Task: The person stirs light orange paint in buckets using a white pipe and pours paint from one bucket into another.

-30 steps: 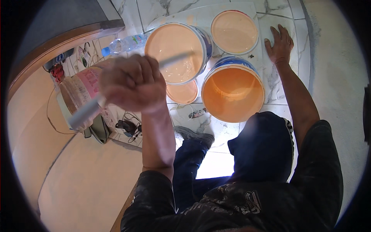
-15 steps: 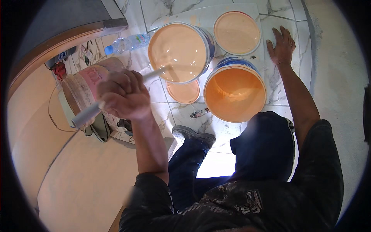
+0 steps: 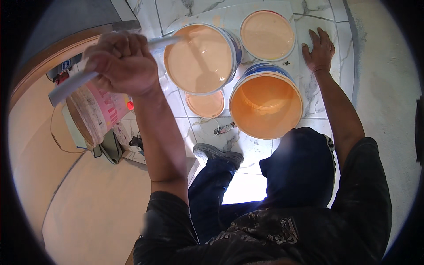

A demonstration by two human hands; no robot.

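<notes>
My left hand (image 3: 121,62) grips a grey pipe-like stick (image 3: 68,90), whose far end dips into a bucket of pale peach paint (image 3: 196,66). My right hand (image 3: 319,52) rests on the marble-look tiles with its fingers spread, beside a round container of peach paint or a coated lid (image 3: 267,35). Right of the paint bucket and lower sits a second bucket (image 3: 267,112), its inside coated orange. A smaller peach disc (image 3: 205,105) lies partly under the paint bucket. A small paint-stained tool (image 3: 224,128) is on the tiles below it.
A pink-labelled, stained bucket (image 3: 99,112) lies at the left among clutter, with an olive bag (image 3: 110,148) below it. A wood-edged ledge (image 3: 42,68) curves across the upper left. A rough pale surface (image 3: 382,88) runs along the right. My shoe (image 3: 218,154) is on the tiles.
My left hand has moved up and to the left with the stick, whose far end has risen toward the bucket's upper rim. The hand now covers the water bottle. My right hand stays put.
</notes>
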